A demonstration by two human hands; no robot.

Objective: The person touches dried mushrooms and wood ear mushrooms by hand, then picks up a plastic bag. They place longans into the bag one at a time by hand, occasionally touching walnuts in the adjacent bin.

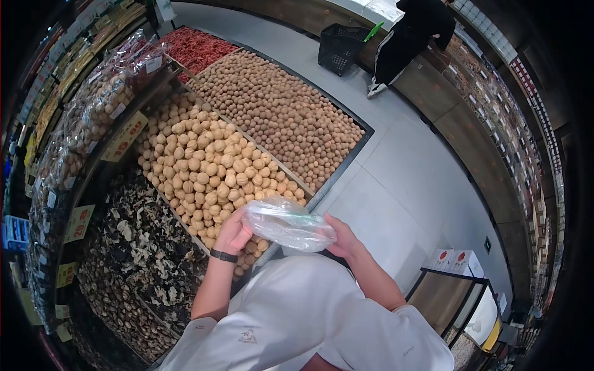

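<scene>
A clear plastic bag [291, 230] is stretched between my two hands over the near edge of the walnut bin. My left hand [234, 232], with a dark band on the wrist, grips the bag's left end. The right end is pinched in my right hand [339, 237], its fingertips partly behind the film. Green-tinted light streaks run along the bag's upper edge. Beneath and beyond it lie the pale walnuts [207, 157], heaped loose in their bin.
Past a wooden divider are smaller brown round nuts [278, 105], then dried red chillies [195, 49]. Dark dried fungus [142, 235] fills the bin at left, beside price signs [125, 136]. A black basket [340, 49] and a person [408, 37] are across the aisle; white boxes [456, 262] sit at right.
</scene>
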